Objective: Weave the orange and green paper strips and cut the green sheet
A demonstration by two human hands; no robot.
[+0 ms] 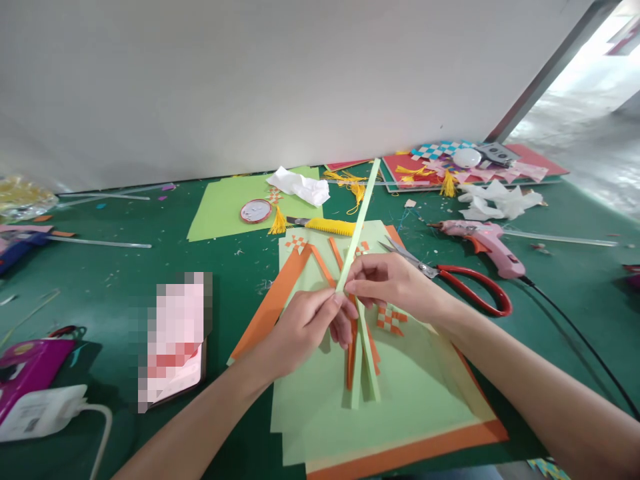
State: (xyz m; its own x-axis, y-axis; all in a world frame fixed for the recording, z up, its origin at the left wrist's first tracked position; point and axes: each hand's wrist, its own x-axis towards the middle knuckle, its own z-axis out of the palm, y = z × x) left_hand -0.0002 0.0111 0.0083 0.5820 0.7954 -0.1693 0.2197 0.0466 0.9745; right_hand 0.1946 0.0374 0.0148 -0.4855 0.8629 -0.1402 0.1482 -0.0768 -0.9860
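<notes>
A light green paper strip (pixel 365 203) slants up and away from my hands. My left hand (pixel 313 323) pinches its lower end between thumb and forefinger. My right hand (pixel 383 277) is closed on the strip just beside the left fingertips. Below the hands, more green strips (pixel 371 363) and orange strips (pixel 350 363) lie on light green paper sheets (pixel 415 393), with orange sheets (pixel 275 303) partly underneath. A small orange-and-green woven paper piece (pixel 390 319) rests right of the strips, and another checkered piece (pixel 297 245) is near the sheet's far left corner.
Scissors (pixel 465 283) and a pink glue gun (pixel 493 243) lie to the right; a yellow utility knife (pixel 330 227) is beyond the hands. On the left are a blurred-out phone (pixel 175 340) and a magenta tool (pixel 37 363). A white wall (pixel 250 87) borders the green table (pixel 115 287).
</notes>
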